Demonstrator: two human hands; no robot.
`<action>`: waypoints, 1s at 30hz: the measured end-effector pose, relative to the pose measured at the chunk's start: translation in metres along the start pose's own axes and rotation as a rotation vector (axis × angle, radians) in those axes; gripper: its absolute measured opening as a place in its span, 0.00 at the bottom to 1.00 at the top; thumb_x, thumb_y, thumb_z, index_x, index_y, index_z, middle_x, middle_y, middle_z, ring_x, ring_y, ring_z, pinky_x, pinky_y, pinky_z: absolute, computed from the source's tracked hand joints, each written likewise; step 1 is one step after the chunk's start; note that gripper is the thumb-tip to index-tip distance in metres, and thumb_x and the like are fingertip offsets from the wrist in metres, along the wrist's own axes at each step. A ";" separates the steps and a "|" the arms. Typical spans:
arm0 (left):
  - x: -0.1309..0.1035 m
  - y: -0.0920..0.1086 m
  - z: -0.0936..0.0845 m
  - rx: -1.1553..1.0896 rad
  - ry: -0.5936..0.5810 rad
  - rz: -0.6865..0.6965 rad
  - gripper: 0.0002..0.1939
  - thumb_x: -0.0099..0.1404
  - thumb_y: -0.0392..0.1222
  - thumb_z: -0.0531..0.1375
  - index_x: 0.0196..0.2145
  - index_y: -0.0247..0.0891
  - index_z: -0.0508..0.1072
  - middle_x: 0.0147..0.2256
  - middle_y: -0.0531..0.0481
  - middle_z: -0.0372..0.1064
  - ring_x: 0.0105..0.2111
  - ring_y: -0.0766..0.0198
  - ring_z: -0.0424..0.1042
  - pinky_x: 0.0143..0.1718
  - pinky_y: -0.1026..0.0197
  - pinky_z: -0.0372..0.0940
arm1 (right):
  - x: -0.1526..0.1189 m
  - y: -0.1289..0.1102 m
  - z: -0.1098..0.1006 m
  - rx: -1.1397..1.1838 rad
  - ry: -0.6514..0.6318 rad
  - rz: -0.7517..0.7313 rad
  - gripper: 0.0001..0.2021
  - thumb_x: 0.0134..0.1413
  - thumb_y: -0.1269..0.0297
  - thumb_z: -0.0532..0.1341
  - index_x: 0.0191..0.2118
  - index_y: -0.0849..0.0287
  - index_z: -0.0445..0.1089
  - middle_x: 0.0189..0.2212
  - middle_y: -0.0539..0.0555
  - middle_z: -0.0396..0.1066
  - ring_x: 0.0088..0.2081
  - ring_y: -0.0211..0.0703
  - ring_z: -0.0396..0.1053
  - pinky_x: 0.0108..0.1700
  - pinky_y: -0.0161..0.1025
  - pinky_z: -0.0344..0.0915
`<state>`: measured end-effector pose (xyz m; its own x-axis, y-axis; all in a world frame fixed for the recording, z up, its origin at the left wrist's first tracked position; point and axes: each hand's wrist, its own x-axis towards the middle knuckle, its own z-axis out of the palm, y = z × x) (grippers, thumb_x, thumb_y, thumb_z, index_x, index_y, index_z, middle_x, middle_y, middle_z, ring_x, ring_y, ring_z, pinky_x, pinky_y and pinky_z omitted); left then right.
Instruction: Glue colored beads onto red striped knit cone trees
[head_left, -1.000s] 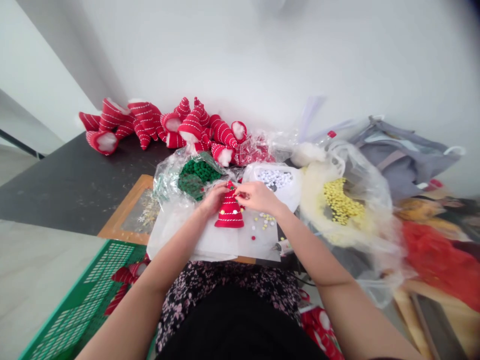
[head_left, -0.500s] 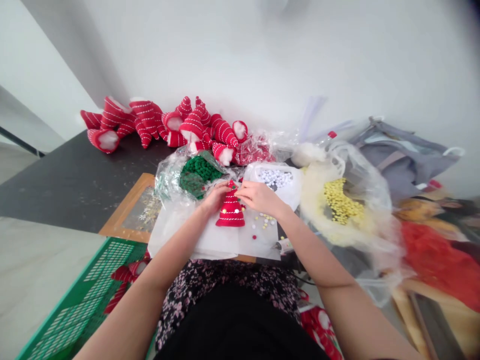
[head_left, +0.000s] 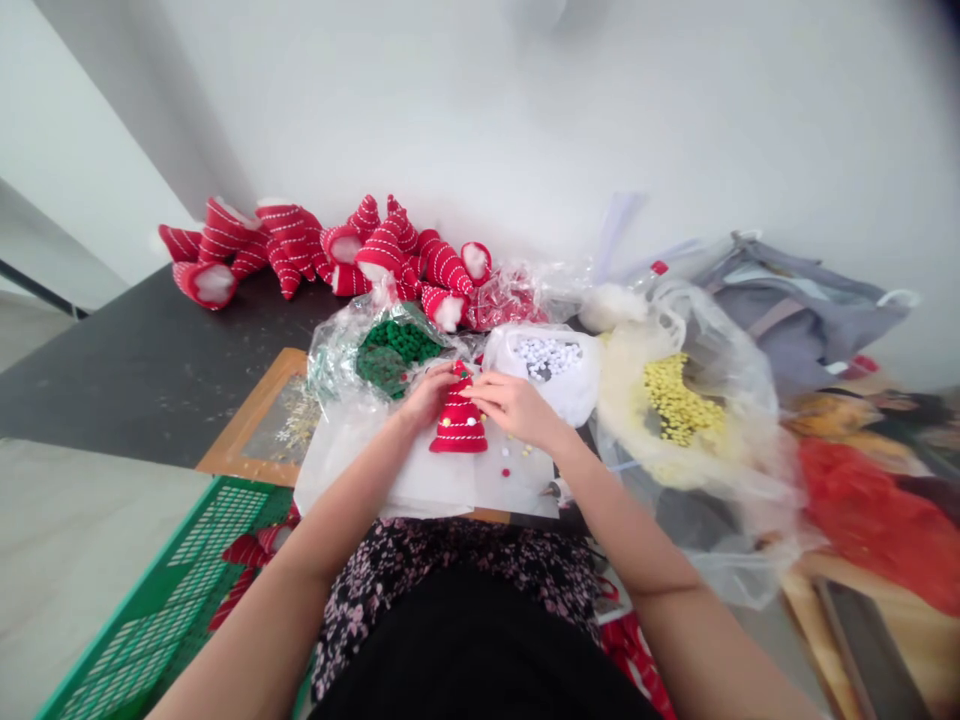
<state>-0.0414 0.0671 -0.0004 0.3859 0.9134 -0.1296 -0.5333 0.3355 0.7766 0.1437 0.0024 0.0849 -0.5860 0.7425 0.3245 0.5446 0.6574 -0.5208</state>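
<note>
A small red cone-shaped cloth decoration (head_left: 459, 425) with white stitched rings and little pompoms lies on white paper (head_left: 397, 460). At its upper left edge my left hand (head_left: 429, 392) has its fingers closed on it, near the tip. My right hand (head_left: 517, 408) reaches in from the right, with thumb and fingers together against the cone's upper right side. Whatever those fingertips pinch is too small to make out. Just right of the cone, a red pompom (head_left: 506, 472) and several pale ones rest on the paper, partly behind my right hand.
Behind lie bags of green pompoms (head_left: 397, 342) and white pompoms (head_left: 551, 357); a bag of yellow pompoms (head_left: 679, 405) is at right. Stuffed red cones (head_left: 382, 250) are piled along the wall. A wooden frame (head_left: 247, 415) and green basket (head_left: 142, 590) are at left.
My right hand has shifted slightly along the cone's upper right side, its fingers now straighter and reaching further over it. My left hand keeps its hold, and the cone lies in place.
</note>
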 end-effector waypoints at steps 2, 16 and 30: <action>-0.001 0.001 0.000 0.010 -0.006 -0.009 0.10 0.47 0.36 0.68 0.30 0.34 0.79 0.28 0.50 0.77 0.28 0.62 0.74 0.34 0.61 0.68 | -0.017 -0.007 0.001 0.091 0.070 0.079 0.07 0.69 0.71 0.63 0.46 0.56 0.79 0.43 0.54 0.81 0.39 0.44 0.78 0.46 0.40 0.74; -0.003 0.004 0.003 0.003 0.029 -0.022 0.10 0.46 0.34 0.69 0.30 0.35 0.80 0.27 0.51 0.77 0.27 0.62 0.73 0.33 0.60 0.68 | -0.049 -0.006 0.046 0.081 0.202 0.088 0.08 0.71 0.67 0.64 0.42 0.55 0.83 0.41 0.56 0.83 0.37 0.44 0.80 0.41 0.39 0.75; -0.002 0.006 0.003 0.048 0.001 -0.015 0.11 0.47 0.36 0.67 0.31 0.35 0.80 0.28 0.50 0.76 0.28 0.61 0.73 0.34 0.59 0.67 | -0.047 -0.009 0.046 0.096 0.321 0.176 0.08 0.67 0.69 0.65 0.42 0.55 0.84 0.38 0.55 0.82 0.31 0.41 0.76 0.36 0.37 0.73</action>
<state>-0.0435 0.0662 0.0060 0.3927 0.9087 -0.1420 -0.4908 0.3376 0.8033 0.1384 -0.0443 0.0380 -0.2621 0.8554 0.4467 0.5529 0.5125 -0.6570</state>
